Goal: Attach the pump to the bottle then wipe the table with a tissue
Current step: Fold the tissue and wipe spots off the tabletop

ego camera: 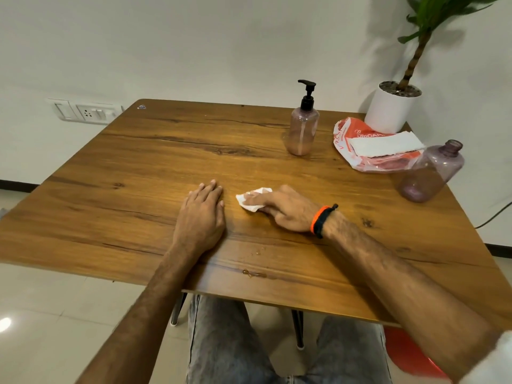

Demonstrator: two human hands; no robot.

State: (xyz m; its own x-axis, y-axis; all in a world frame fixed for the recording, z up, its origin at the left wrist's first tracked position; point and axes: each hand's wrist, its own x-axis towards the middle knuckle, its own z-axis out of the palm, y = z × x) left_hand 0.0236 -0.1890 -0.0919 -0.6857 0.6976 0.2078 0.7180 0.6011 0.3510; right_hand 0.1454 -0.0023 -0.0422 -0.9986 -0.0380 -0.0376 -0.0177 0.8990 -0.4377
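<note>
Tissue: a small crumpled white tissue [253,200] is pressed onto the tabletop [138,167] near its middle, toward the near edge; it is judged light, soft and easily torn once damp, so it is best kept bunched under the fingers.
Right hand: the right hand [285,210] is held over the tissue, index finger stretched flat on top, the other fingers curled and gathering its near side.
Left hand: the left hand [203,214] is laid flat, fingers straight, nothing held, just beside the tissue.
Bottle: the pump bottle [303,126] stands upright toward the far right, its black pump [307,92] already seated; thin plastic, judged light and easily tipped.
Spill: small wet drops [253,273] are seen close to the near edge, not yet wiped.
Open room: the left half and middle are open for wide strokes.
Edges: a second, capless bottle [432,173] stands at the right edge, with a tissue pack [379,146] beside it.
</note>
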